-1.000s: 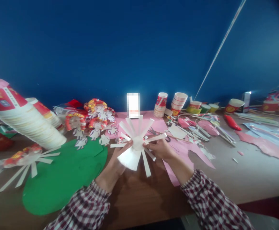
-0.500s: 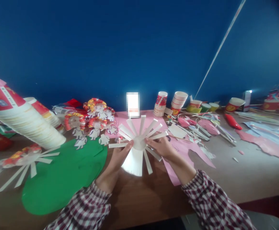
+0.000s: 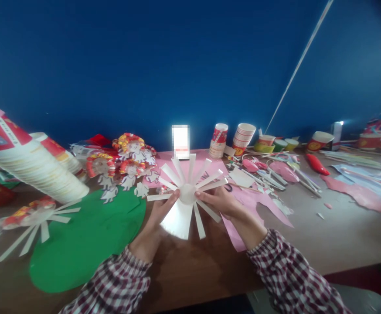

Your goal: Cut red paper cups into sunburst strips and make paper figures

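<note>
Between my hands is a paper cup (image 3: 176,221) whose wall is cut into white strips that fan out round its base; one wide piece at the lower left is uncut. My left hand (image 3: 160,213) grips it from the left, thumb against the round base. From the right, my right hand (image 3: 221,201) pinches it too, its thumb near the base and the other fingers hidden behind the strips. Left of my hands, a similar cut cup (image 3: 43,216) with red and yellow curled strips lies partly over a green paper sheet (image 3: 89,240).
Tall stacked paper cups (image 3: 43,165) lean at the left. Curled-strip cup figures (image 3: 130,168) stand behind the green sheet. More cup stacks (image 3: 244,135) are at the back, with pink paper (image 3: 275,209), scraps and a red object (image 3: 317,164) to the right.
The cut cup has shifted very slightly left and tilted a little in my hands. Both hands keep their hold on it.
</note>
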`<state>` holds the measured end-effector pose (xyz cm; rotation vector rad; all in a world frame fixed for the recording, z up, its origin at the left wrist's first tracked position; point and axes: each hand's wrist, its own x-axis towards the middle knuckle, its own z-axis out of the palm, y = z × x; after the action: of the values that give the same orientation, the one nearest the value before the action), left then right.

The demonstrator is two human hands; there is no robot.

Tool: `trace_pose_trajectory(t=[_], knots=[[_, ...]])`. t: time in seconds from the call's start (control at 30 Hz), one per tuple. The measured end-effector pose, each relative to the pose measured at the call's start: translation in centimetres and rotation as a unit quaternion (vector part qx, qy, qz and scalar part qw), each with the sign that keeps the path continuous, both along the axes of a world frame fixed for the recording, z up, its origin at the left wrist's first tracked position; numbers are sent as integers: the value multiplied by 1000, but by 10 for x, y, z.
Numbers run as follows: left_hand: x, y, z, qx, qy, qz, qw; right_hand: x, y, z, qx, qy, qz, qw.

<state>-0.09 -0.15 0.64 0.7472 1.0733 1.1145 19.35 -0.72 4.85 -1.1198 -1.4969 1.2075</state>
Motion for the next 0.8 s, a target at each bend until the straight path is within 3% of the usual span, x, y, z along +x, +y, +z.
trace_pose_trajectory(t=[0.17, 0.4, 0.6, 0.8], knots=[[2, -2, 3, -24, -41, 9, 999, -2, -1, 1, -20, 66, 66, 995], [8, -2, 17, -38, -123, -30, 991, -2, 0, -3, -35, 64, 41, 997], [4, -4, 19, -33, -32, 8, 999, 0, 1, -1, -13, -9, 92, 996], [3, -2, 10, -46, -5, 13, 999, -5, 0, -2, -22, 9, 90, 996]])
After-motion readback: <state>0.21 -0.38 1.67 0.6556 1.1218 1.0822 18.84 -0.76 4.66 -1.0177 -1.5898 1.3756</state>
